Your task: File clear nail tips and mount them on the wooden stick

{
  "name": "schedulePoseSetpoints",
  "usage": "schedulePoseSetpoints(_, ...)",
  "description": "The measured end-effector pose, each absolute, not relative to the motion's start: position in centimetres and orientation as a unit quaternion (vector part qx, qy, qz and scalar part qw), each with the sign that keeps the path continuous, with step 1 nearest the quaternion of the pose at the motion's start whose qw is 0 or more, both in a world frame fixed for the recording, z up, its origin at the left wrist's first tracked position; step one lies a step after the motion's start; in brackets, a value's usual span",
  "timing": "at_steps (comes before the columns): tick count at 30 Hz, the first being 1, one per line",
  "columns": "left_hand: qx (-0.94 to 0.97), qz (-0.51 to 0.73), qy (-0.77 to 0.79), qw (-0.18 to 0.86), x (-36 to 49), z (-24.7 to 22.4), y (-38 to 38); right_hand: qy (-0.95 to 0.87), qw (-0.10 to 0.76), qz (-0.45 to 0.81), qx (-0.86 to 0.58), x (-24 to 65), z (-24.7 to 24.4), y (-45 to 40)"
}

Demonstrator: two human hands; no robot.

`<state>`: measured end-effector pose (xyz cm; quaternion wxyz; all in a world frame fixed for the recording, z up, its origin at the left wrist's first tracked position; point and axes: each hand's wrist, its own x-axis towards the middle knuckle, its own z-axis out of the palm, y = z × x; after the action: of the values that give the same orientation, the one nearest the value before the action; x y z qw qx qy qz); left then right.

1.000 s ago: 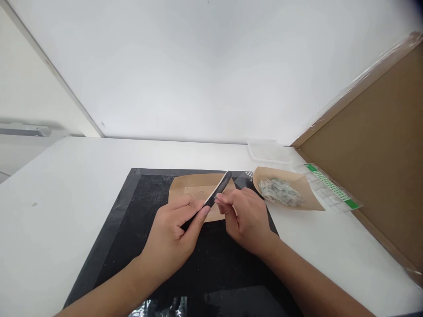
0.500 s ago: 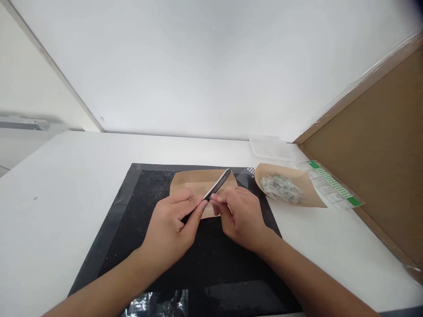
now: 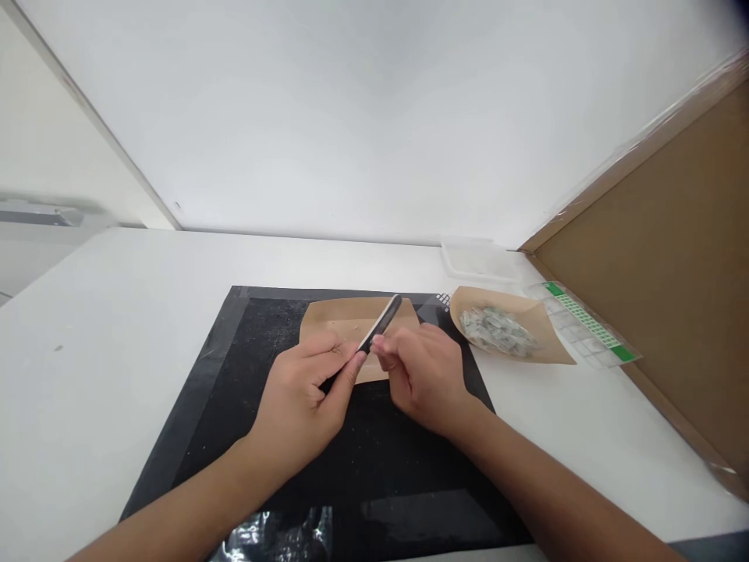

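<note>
My left hand [image 3: 307,390] is closed around a slim black nail file [image 3: 383,321] with a pale edge and a rounded tip. The file slants up to the right over a sheet of brown paper [image 3: 328,312] with tiny bits on it. Against the file's right side, my right hand [image 3: 424,373] is closed with thumb and fingertips pinched together. Whatever lies between those fingertips is too small and covered to make out.
Under my hands lies a black mat [image 3: 234,406] on a white table [image 3: 117,312]. To the right, a curled brown paper [image 3: 553,343] carries a heap of small clear packets [image 3: 497,329]. Beside it are a clear sheet with a green strip [image 3: 585,321] and a clear plastic tray [image 3: 480,259].
The view has shifted slightly. The nail file's tip sits a little lower and further left, and both hands keep nearly the same pose.
</note>
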<state>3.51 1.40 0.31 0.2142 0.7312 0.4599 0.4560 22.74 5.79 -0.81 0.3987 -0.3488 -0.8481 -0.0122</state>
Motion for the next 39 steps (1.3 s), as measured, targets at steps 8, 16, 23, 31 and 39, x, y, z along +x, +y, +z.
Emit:
schedulePoseSetpoints(8,0.733,0.459,0.458,0.204,3.6,0.6,1.3,-0.844,0.405,0.000,-0.351,22.7,-0.2,5.7)
schedulePoseSetpoints(16,0.736,0.460,0.454,0.203,3.5,0.5,1.0,-0.833,0.407,0.024,-0.373,22.8,-0.2,5.7)
schedulePoseSetpoints(23,0.732,0.458,0.458,0.212,3.5,0.4,1.3,-0.828,0.421,-0.025,-0.369,22.8,-0.6,6.0)
schedulePoseSetpoints(31,0.727,0.468,0.460,0.200,3.6,0.8,1.3,-0.839,0.431,-0.048,-0.329,22.3,-0.5,5.8)
schedulePoseSetpoints(39,0.728,0.460,0.463,0.209,3.5,0.6,1.3,-0.844,0.416,-0.014,-0.338,22.4,-1.1,5.6)
